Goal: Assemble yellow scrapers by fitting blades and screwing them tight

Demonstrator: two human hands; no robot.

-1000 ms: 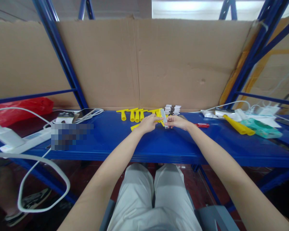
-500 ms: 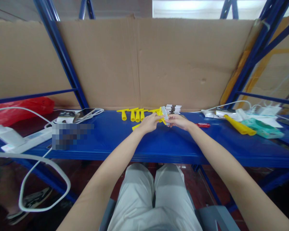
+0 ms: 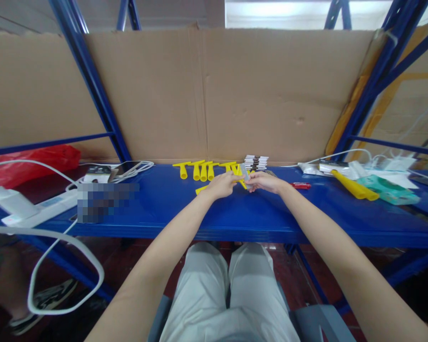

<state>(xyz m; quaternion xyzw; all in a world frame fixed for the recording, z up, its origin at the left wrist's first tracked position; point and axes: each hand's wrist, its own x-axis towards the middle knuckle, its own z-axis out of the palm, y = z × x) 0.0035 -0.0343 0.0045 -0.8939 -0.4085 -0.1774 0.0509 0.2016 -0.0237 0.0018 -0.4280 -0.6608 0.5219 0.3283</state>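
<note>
My left hand (image 3: 221,185) is closed on a yellow T-shaped plastic scraper (image 3: 242,182), its handle mostly hidden by the fingers. Pinched in my right hand (image 3: 265,182) is a flat light-grey strip (image 3: 245,174), which lies against the head of that scraper. Whether the two are joined cannot be made out. Behind my hands a row of similar yellow scrapers (image 3: 197,172) stretches along the back of the table. Just beyond the right hand sits a stack of white packets with dark bands (image 3: 256,162). Part of another yellow piece (image 3: 200,189) shows beside my left wrist.
The blue table (image 3: 157,204) backs onto a cardboard panel (image 3: 264,95). A red pen-like item (image 3: 300,185) lies to the right, then a yellow sleeve-shaped piece (image 3: 356,186) and a green packet (image 3: 388,190). A power strip (image 3: 44,207), cables and red bag (image 3: 35,161) occupy the left.
The grey strip and the yellow scraper have tilted and dropped slightly between my hands. My left fingers have shifted a little down along the scraper; the right hand stays nearly in place.
</note>
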